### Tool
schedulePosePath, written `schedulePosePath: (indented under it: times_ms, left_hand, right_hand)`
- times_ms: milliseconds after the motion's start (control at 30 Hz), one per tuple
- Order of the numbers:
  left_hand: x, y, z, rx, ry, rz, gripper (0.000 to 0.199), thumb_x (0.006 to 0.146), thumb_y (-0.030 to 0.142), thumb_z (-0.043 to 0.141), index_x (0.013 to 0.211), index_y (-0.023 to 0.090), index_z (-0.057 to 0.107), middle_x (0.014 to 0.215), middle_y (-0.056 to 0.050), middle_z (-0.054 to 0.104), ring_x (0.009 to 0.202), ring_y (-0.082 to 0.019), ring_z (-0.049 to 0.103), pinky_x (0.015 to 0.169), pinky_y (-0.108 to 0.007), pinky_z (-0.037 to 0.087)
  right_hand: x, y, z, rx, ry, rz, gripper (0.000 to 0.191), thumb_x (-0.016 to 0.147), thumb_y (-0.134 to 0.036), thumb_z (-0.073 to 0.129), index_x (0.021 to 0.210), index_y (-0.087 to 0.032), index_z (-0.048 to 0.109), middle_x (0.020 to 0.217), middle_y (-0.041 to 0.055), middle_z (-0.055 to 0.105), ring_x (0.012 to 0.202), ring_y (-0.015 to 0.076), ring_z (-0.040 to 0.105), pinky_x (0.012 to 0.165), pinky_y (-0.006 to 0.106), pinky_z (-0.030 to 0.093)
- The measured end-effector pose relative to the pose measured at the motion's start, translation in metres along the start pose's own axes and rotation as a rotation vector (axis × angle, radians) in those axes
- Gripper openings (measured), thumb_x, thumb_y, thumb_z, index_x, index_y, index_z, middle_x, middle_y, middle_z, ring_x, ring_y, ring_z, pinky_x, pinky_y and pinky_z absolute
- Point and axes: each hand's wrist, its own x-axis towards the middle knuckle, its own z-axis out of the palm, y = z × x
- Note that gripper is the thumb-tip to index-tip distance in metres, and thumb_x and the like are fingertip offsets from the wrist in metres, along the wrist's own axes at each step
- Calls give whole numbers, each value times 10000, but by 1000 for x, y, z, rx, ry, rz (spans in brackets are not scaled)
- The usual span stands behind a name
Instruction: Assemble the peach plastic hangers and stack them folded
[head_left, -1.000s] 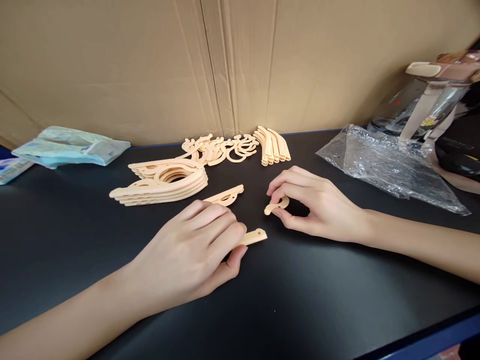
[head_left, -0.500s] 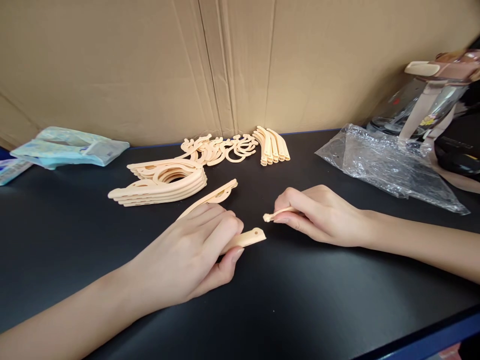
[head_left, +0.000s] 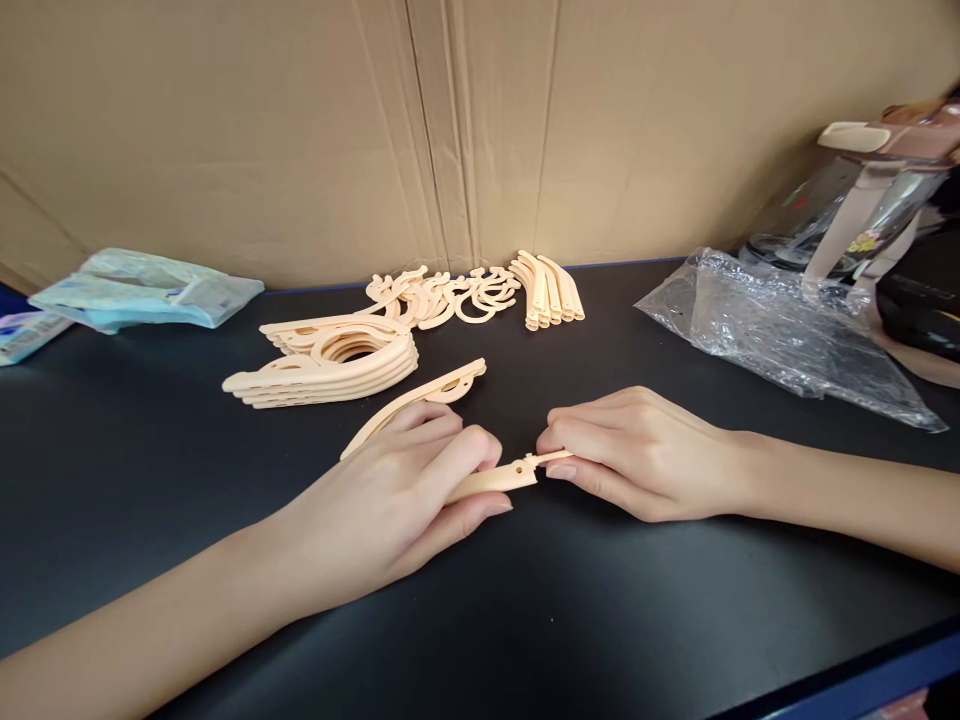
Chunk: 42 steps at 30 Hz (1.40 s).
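My left hand point(head_left: 405, 495) is closed round a cream plastic hanger piece point(head_left: 431, 395); one arm of it reaches up past the knuckles, and a holed end points right between thumb and finger. Pinched in my right hand point(head_left: 641, 455) is a thin cream piece point(head_left: 553, 456), mostly hidden by the fingers. Its knobbed tip meets the holed end of the hanger piece; whether it sits inside cannot be made out.
Behind my left hand lies a stack of cream hanger bodies point(head_left: 330, 375). Farther back are loose hooks point(head_left: 476, 300) and curved arms point(head_left: 547, 290). Clear plastic bag point(head_left: 787, 330) and bottle point(head_left: 862, 200) stand right, a blue-white packet point(head_left: 150, 290) left.
My right hand has moved down and slightly left, bringing the thin piece's tip to the holed end of the hanger piece. My left hand has barely shifted.
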Motion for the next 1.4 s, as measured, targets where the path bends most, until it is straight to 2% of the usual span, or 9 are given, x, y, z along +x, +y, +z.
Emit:
schedulePosePath:
  times_ms: [133,300,400,533,833,1133,1300,1400]
  left_hand:
    - [0,1,-2,-52,-47,33,118,1094,290,365,1051,214,444,851,41,601,768,-150,533,945,-349,418]
    - [1,0,-2,-109,-49,31,135,1090,267,375,992,221,455,890,29,643,904,-159,585,806,-278,480]
    - [-1,-2,0,-125,-57,34,130,1086,252,379,990,221,462,851,28,642,831,-155,593,790,-287,494]
    - [-2,-3,0,-129,-77,51,123,1085,242,374,1004,213,463,822,34,633,738,-144,572,827,-308,500]
    - [-1,-2,-1,-154,-73,53,152,1086,231,356,948,225,419,798,38,644,717,-145,568,892,-344,488]
    - [4,2,-2,-156,-17,90,176,1089,222,351,921,226,405,786,57,652,658,-129,553,841,-311,486]
    - [7,5,-3,-154,-33,122,191,1082,187,337,916,226,422,776,53,670,616,-135,549,954,-342,456]
    - [8,6,-4,-171,-40,127,174,1075,171,363,949,221,471,815,50,696,640,-133,563,1011,-346,420]
  right_hand:
    - [0,-3,0,-98,-35,-24,374,1100,-270,289,913,-139,586,752,5,539,582,128,433,520,271,307]
    - [2,-9,0,-246,-59,-65,420,1105,-233,236,840,-165,554,709,-7,515,559,133,398,510,288,277]
    - [2,-10,0,-301,-86,-82,384,1096,-200,249,831,-177,525,695,-12,496,554,139,392,508,294,261]
    - [2,-11,0,-348,-114,-111,326,1077,-162,296,854,-173,534,719,0,520,588,149,435,540,298,298]
    - [5,-10,0,-329,-75,-165,355,1088,-201,297,841,-160,548,732,8,500,623,159,407,598,291,324]
    - [7,-11,0,-214,-106,-140,343,1089,-211,296,881,-139,560,784,21,480,673,163,388,625,285,327]
    - [9,-11,0,-270,-96,-181,334,1077,-198,321,839,-150,550,756,16,473,644,167,336,621,307,289]
    - [11,-11,1,-263,-91,-177,360,1087,-288,342,817,-155,540,761,22,477,654,169,339,622,306,273]
